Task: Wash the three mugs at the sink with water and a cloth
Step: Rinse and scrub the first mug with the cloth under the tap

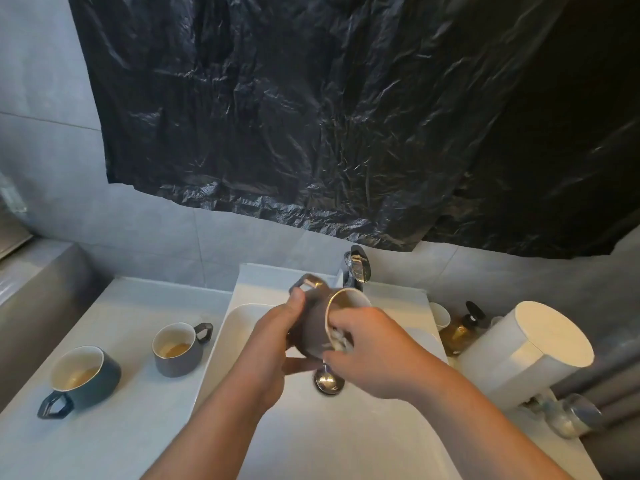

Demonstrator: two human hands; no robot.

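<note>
Over the white sink [346,438], near the chrome faucet [356,268]: a grey mug [313,327], tipped on its side, mouth toward the right, handle up and to the left. Mug's lower wall hidden behind the left hand [277,344], wrapped around the body, thumb pressed near the handle. Inside of the mug mostly blocked by the right hand [374,348]; fingers curled into the opening, pinching a whitish cloth [341,339], only a small bunched scrap showing, blurred. Running water: cannot tell. Below the hands, a chrome drain [327,379], partly covered. Both forearms angled up from the bottom edge, elbows cut off. Left on the counter [114,441], well apart from the sink work: a second grey mug [178,351] and a dark blue mug [85,379], both upright, brownish residue inside. Right of the sink, an amber pump bottle [459,329], half hidden behind a white cylinder [526,355].
</note>
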